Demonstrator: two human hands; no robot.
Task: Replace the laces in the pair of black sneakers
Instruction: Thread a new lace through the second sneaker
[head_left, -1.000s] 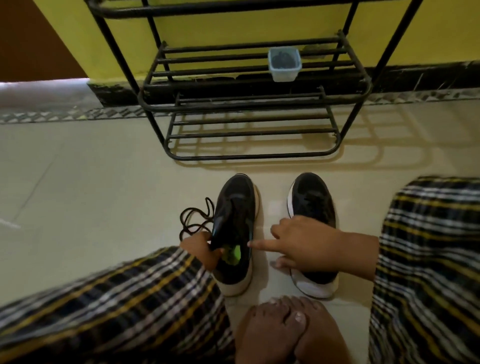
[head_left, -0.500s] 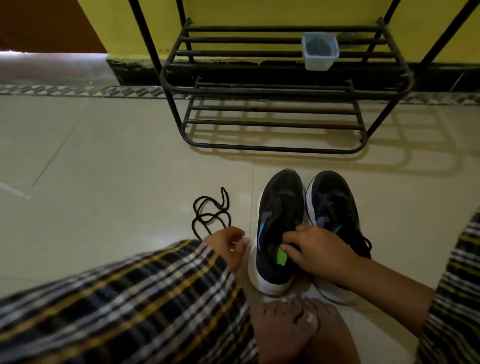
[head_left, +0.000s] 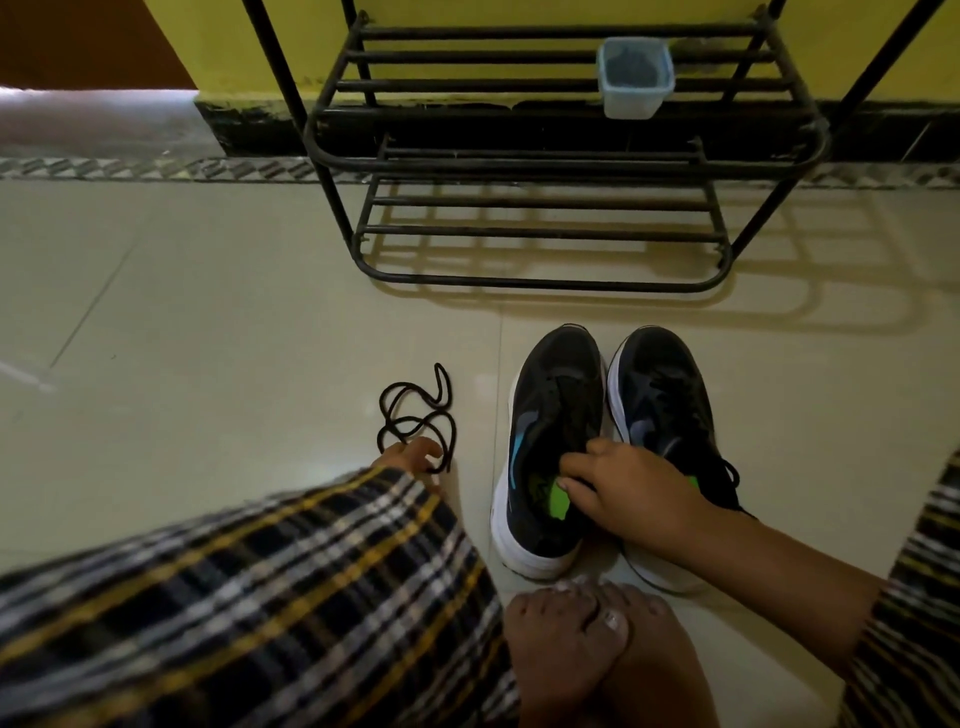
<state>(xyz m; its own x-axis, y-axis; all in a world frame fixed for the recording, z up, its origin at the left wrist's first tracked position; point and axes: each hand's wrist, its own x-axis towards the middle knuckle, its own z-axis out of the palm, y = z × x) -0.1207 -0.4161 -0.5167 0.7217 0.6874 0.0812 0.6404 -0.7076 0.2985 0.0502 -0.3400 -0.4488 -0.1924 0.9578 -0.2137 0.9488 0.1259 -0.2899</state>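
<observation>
Two black sneakers with white soles stand side by side on the floor, toes pointing away from me. The left sneaker (head_left: 550, 415) has no lace and shows a green insole tag. The right sneaker (head_left: 665, 405) still carries a black lace. My right hand (head_left: 628, 488) grips the inner collar of the left sneaker, thumb inside the opening. A loose black lace (head_left: 415, 415) lies coiled on the floor to the left. My left hand (head_left: 410, 457) reaches over my knee and touches the near end of that lace; most of the hand is hidden.
A black metal shoe rack (head_left: 545, 171) stands against the yellow wall ahead, with a small clear plastic container (head_left: 635, 78) on its shelf. My plaid-clad knee (head_left: 249, 597) fills the lower left, and my bare feet (head_left: 587, 654) sit just behind the sneakers.
My left hand let go of the left sneaker and moved left to the loose lace. My right hand went from pointing to gripping that sneaker's collar, and the two sneakers now stand together.
</observation>
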